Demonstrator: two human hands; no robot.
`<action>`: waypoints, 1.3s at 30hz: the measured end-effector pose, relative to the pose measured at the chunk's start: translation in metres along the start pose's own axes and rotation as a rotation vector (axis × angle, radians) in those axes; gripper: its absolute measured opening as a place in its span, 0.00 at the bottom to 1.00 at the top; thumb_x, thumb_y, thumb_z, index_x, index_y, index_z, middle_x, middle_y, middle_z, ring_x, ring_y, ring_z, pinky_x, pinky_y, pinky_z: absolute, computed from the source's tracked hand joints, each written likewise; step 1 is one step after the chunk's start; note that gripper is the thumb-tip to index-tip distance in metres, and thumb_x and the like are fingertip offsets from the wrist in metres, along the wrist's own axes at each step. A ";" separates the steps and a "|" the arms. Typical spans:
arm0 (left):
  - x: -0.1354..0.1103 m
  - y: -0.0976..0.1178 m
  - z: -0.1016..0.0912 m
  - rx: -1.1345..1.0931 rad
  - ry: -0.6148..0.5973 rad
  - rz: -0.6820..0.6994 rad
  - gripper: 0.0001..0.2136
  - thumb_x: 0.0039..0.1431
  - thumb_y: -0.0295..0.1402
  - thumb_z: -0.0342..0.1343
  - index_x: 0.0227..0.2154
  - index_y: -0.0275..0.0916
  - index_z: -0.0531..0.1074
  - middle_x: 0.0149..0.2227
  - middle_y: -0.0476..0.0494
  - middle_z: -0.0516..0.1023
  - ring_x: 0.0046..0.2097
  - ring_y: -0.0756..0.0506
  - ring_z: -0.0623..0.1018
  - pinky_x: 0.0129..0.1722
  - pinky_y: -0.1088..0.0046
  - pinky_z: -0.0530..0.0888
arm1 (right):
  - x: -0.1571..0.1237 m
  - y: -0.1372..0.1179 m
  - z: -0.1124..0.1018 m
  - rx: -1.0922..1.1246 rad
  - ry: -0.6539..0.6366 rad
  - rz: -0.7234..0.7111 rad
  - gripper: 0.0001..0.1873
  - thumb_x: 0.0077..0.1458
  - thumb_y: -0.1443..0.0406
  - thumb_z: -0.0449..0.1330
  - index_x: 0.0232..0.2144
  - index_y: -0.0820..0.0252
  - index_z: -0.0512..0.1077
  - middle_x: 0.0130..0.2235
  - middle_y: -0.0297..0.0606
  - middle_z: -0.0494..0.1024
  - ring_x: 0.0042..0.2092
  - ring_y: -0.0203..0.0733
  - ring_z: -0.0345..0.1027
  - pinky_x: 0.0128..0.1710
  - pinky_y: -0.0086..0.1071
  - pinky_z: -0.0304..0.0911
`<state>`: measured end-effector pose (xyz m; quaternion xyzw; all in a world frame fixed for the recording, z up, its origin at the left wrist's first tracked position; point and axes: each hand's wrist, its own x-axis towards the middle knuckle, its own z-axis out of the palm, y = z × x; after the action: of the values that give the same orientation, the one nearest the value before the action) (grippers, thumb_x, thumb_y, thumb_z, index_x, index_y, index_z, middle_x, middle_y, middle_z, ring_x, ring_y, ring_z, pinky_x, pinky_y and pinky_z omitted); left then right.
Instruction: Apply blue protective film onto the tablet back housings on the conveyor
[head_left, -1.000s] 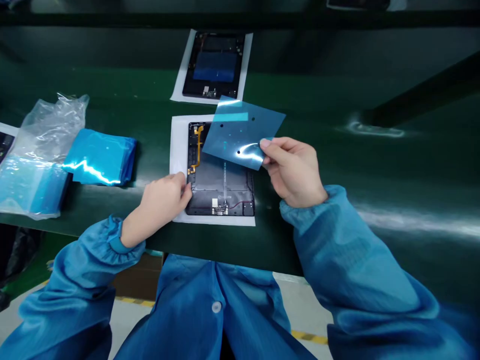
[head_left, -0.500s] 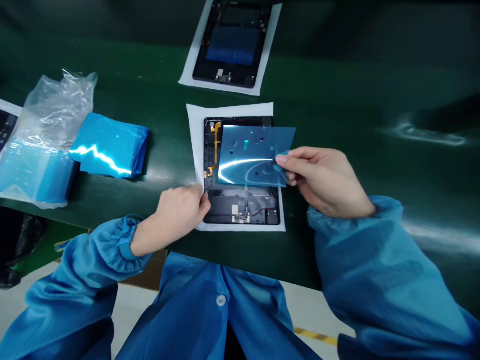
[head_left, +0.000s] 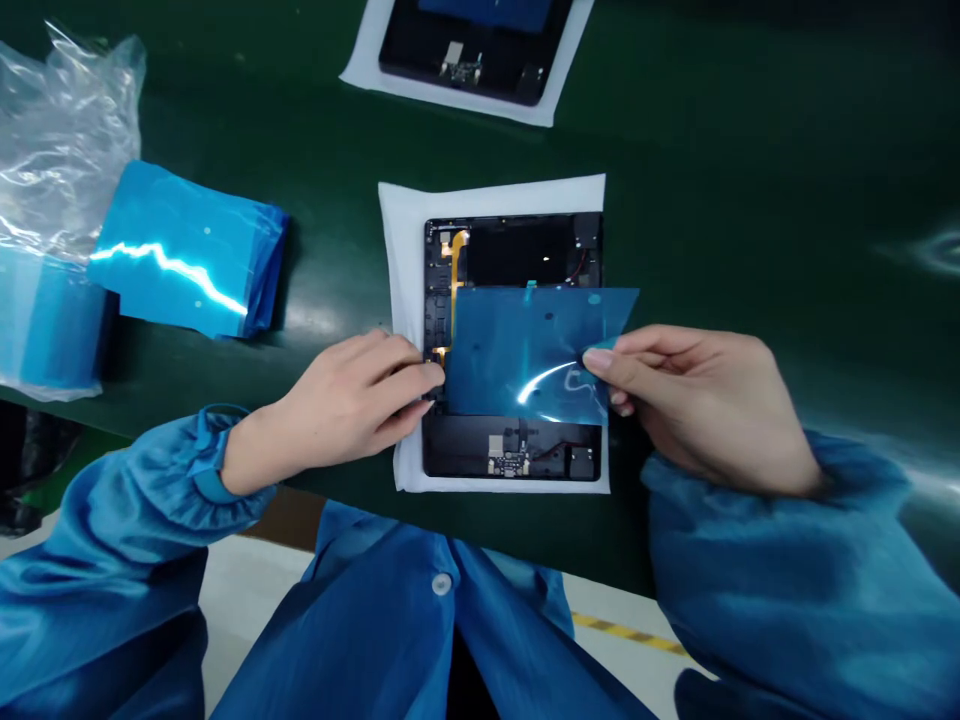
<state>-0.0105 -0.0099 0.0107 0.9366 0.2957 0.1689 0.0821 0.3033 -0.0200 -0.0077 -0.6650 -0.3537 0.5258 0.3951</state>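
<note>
An opened tablet housing lies in the middle, with a gold ribbon cable and small circuit boards inside. My right hand pinches a translucent blue film sheet by its right edge, between thumb and fingers. The sheet lies over the housing's middle, its right side tilted up and reaching past the frame. My left hand reaches over the housing's left edge, with bent fingers and a gap between thumb and index finger. Its index fingertip is at the sheet's left edge; whether it presses on the sheet I cannot tell.
White padding lies under the housing on the green table. To the left are a stack of blue film sheets and a clear plastic bag with more blue sheets. Beyond sits another tablet housing on white padding.
The film sheet has come lower over the housing, toward me, with its left side now flatter. My left hand has moved from the padding's edge onto the housing's left edge. The view has shifted.
</note>
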 end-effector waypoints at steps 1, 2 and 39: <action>0.002 -0.002 0.002 0.003 -0.003 0.043 0.07 0.73 0.32 0.53 0.49 0.43 0.73 0.42 0.43 0.80 0.40 0.45 0.80 0.39 0.65 0.78 | -0.002 0.002 -0.002 -0.011 0.008 -0.013 0.26 0.26 0.48 0.85 0.20 0.57 0.80 0.19 0.35 0.74 0.19 0.32 0.61 0.16 0.29 0.57; 0.004 -0.004 0.004 0.014 -0.005 0.068 0.06 0.73 0.34 0.54 0.47 0.44 0.75 0.41 0.44 0.80 0.38 0.45 0.79 0.37 0.66 0.76 | -0.003 0.004 -0.004 -0.025 0.015 -0.024 0.27 0.26 0.47 0.85 0.21 0.57 0.80 0.19 0.35 0.74 0.18 0.32 0.61 0.16 0.29 0.58; 0.007 -0.019 0.014 -0.135 -0.071 0.121 0.06 0.73 0.33 0.55 0.45 0.40 0.75 0.41 0.43 0.80 0.38 0.46 0.77 0.37 0.67 0.74 | -0.009 0.003 -0.015 -0.298 0.006 -0.089 0.17 0.46 0.52 0.78 0.26 0.57 0.82 0.20 0.32 0.75 0.19 0.30 0.64 0.18 0.23 0.61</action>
<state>-0.0101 0.0085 -0.0049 0.9504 0.2237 0.1600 0.1450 0.3159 -0.0316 -0.0048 -0.7015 -0.4557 0.4475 0.3162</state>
